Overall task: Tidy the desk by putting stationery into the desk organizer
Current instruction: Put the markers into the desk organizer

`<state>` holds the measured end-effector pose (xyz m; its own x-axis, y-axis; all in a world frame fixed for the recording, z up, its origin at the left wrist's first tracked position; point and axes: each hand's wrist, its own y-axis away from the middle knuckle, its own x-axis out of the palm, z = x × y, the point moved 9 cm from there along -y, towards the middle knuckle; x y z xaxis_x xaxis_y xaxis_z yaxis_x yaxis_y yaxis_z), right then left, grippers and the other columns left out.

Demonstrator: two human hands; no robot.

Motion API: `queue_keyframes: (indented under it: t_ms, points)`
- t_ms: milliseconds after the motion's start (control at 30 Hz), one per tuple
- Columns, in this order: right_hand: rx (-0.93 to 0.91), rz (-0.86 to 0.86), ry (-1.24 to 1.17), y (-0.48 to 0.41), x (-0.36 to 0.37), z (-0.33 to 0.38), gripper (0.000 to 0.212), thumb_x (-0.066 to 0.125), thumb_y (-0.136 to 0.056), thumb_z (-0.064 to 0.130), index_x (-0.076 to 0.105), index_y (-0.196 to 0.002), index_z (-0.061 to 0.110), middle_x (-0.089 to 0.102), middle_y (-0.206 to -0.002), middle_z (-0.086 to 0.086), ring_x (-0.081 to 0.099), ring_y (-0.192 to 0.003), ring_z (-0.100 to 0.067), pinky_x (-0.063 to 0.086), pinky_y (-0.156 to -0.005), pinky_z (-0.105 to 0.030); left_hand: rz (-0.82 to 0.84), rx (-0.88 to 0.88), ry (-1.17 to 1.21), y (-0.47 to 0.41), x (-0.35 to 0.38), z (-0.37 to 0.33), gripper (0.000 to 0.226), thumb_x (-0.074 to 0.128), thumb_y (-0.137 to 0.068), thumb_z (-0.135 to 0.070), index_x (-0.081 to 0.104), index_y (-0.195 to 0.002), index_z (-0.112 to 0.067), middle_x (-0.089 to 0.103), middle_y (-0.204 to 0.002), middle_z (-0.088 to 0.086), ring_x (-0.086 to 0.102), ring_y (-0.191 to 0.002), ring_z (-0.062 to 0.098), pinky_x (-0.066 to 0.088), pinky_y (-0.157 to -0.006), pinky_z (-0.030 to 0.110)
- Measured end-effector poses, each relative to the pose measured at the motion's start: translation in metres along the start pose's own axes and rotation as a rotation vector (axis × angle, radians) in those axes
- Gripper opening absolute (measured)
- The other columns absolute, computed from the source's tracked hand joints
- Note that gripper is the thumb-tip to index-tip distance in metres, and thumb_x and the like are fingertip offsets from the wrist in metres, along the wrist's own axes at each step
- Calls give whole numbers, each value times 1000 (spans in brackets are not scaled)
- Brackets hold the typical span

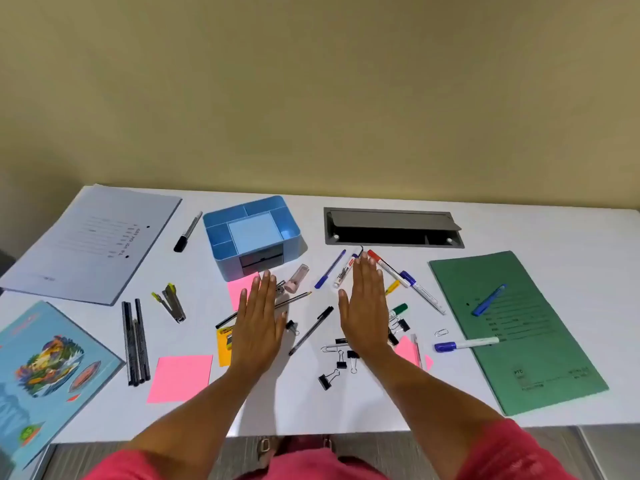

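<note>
Stationery is all over the desk (pixel 519 230) right now and none of it looks to be in the blue desk organizer (pixel 227 259) yet, so I'd call this the very start of the job. The organizer sits toward the far side of the desk, just beyond your left hand (pixel 258 323), with its open compartments up and a little drawer facing you, an easy reach for both arms.

Both hands are flat, palms down, fingers straight and close together, gripping nothing. Your right hand (pixel 363 306) hangs over the thickest clutter, its fingertips near a white marker (pixel 344 273) and a red-capped marker (pixel 386 266). I can't tell whether either palm actually touches the desk or just hovers (looks like a ready pose to me, not a grab).

Closest pickings:
- the black pen (pixel 311 330) lying between your hands
- the blue pen (pixel 330 269) just beside the white marker
- the binder clips (pixel 327 377) near your right wrist

The long stuff probably suits the organizer's taller back sections, and the clips one of the small side ones. That's my guess.

Farther out you've got a black marker (pixel 187 233) left of the organizer, three black pens (pixel 135 342) side by side, a pink sticky note (pixel 181 375), and a blue-capped marker (pixel 464 344) half on the green folder (pixel 519 341). Watch the clips: they're small and lie loosely scattered, so they could be fiddly to scoop up.
</note>
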<state>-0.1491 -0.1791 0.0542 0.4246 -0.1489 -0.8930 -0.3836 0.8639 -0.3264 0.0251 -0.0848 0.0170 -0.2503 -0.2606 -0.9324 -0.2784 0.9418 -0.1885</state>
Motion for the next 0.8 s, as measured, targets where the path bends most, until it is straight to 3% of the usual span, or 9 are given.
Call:
queue_keyframes:
  t_ms: [233, 300, 433, 533, 633, 800]
  points:
    - [88, 127, 26, 48, 35, -27, 56, 22, -99, 32, 16, -150, 8, 10, -158, -6, 2, -147, -17, 0, -119, -31, 192, -40, 109, 43, 43, 12, 59, 19, -98, -40, 13, -151, -16, 9, -158, 0, 10, -146, 16, 0, -117, 28]
    - [94, 171, 52, 62, 46, -35, 54, 21, -99, 28, 24, -147, 5, 19, -156, -9, 12, -146, -23, -1, -119, -31, 224, -46, 101, 52, 54, 15, 60, 16, -97, -41, 13, -151, -15, 8, -158, -1, 10, -146, 17, -3, -116, 25]
    - [69, 94, -3, 88, 51, -43, 50, 22, -90, -5, 49, -131, -5, 49, -137, -19, 40, -132, -36, 21, -117, -43, 268, -81, 121, 66, 70, 20, 65, 10, -93, -45, 7, -151, -16, 2, -157, -4, 4, -146, 14, -7, -115, 24]
    - [56, 26, -50, 98, 46, -48, 49, 34, -81, -17, 57, -122, -4, 59, -120, -20, 52, -119, -37, 36, -108, -46, 288, -90, 97, 71, 76, 22, 63, 13, -94, -44, 8, -150, -15, 3, -157, -2, 5, -146, 17, -10, -115, 24]
    - [33, 31, -57, 97, 42, -46, 41, 53, -80, -17, 59, -118, -2, 59, -115, -17, 53, -113, -33, 39, -105, -39, 318, -101, 85, 73, 79, 23, 61, 16, -96, -42, 13, -150, -13, 6, -157, 0, 7, -146, 19, -11, -114, 24]
    - [-7, 21, -27, 89, 39, -44, 26, 56, -84, -7, 63, -108, -1, 57, -113, -17, 51, -112, -31, 40, -103, -36, 317, -107, 98, 71, 78, 22, 63, 14, -95, -42, 12, -150, -13, 4, -157, -2, 4, -146, 16, -11, -114, 24]
